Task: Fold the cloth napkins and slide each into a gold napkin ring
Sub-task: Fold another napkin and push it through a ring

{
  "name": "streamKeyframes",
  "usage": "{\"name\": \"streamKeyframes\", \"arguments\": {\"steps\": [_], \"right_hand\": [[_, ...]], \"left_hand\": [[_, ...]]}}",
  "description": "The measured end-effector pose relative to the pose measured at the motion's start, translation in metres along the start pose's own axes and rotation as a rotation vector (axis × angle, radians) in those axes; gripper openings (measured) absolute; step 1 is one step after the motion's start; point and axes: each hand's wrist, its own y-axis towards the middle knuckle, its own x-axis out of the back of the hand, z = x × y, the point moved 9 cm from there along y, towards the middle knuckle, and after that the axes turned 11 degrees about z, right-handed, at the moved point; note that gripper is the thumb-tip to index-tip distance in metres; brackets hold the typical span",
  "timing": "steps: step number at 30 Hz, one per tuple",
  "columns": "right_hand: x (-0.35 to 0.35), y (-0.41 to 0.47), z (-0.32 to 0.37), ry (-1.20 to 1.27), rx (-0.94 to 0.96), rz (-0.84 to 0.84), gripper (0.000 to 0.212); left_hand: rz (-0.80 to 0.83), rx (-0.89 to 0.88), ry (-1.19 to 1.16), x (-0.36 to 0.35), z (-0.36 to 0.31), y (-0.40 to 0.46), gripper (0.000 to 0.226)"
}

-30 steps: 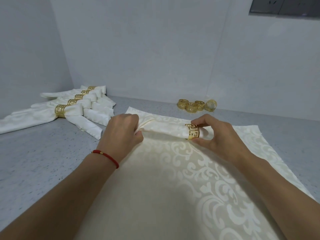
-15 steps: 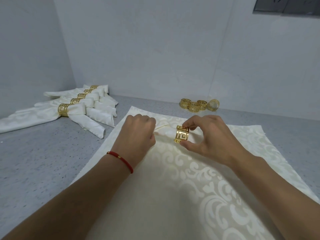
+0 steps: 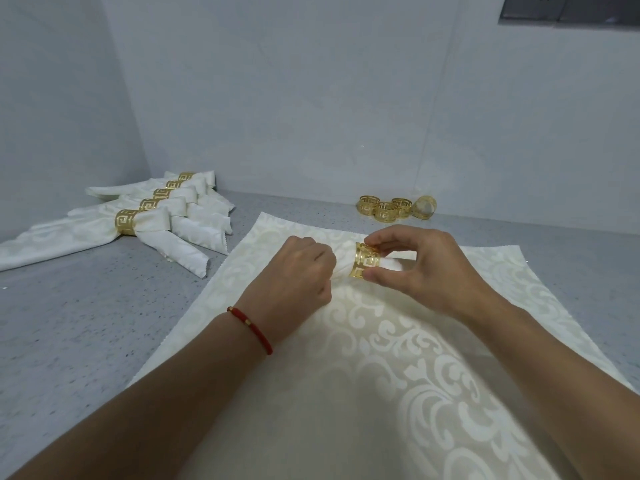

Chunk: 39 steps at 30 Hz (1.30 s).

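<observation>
A folded cream napkin (image 3: 393, 264) lies across a flat cream patterned cloth (image 3: 398, 368) on the grey counter. A gold napkin ring (image 3: 364, 262) sits around the napkin. My right hand (image 3: 426, 268) pinches the ring between thumb and fingers. My left hand (image 3: 298, 271), with a red bracelet at the wrist, grips the napkin's left part just beside the ring; that part is hidden under the hand.
Several napkins in gold rings (image 3: 152, 220) lie in a row at the back left. Several loose gold rings (image 3: 394, 207) stand by the back wall. The grey counter (image 3: 86, 323) meets white walls at the back and left.
My right hand has slid the gold ring leftward along the napkin, close up to my left hand. Both hands sit nearer each other than a second ago.
</observation>
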Motion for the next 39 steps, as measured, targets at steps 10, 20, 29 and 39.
{"name": "streamKeyframes", "arguments": {"steps": [10,20,29,39], "right_hand": [[0.001,0.000,-0.012,0.265,-0.041,-0.027,0.053],[-0.006,-0.001,-0.016,0.454,-0.075,-0.028,0.023],[-0.014,-0.002,-0.030,0.440,-0.234,0.046,0.034],[-0.027,-0.011,-0.034,0.738,-0.381,0.128,0.015]], "left_hand": [[0.029,0.116,-0.067,0.002,0.013,-0.001,0.036],[0.032,0.112,-0.033,0.006,0.013,0.000,0.036],[-0.002,-0.104,0.071,0.005,-0.006,0.003,0.033],[0.001,-0.150,0.061,0.001,-0.015,0.000,0.031]]}}
